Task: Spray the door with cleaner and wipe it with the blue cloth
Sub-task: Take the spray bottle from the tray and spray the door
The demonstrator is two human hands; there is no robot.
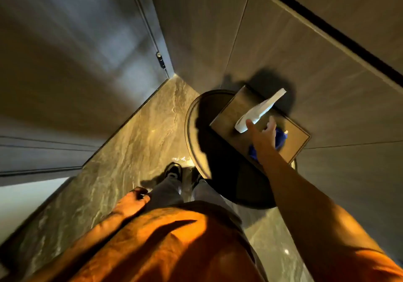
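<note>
A white spray bottle (260, 110) lies on its side on a brown square tray (231, 109) that rests on a dark round table (196, 111). My right hand (262, 136) hovers just over the bottle's thick end, fingers spread, holding nothing. Under that hand the blue cloth (280, 138) shows in part on the tray. The dark door (72, 48) stands at the left, its edge and hinge by the corner. My left hand (133, 201) hangs by my hip with fingers curled and nothing visible in it.
The round table stands against a brown panelled wall (305, 52) at the right. A glossy marble floor (139, 133) runs between door and table. My feet (174, 170) stand just beside the table's edge.
</note>
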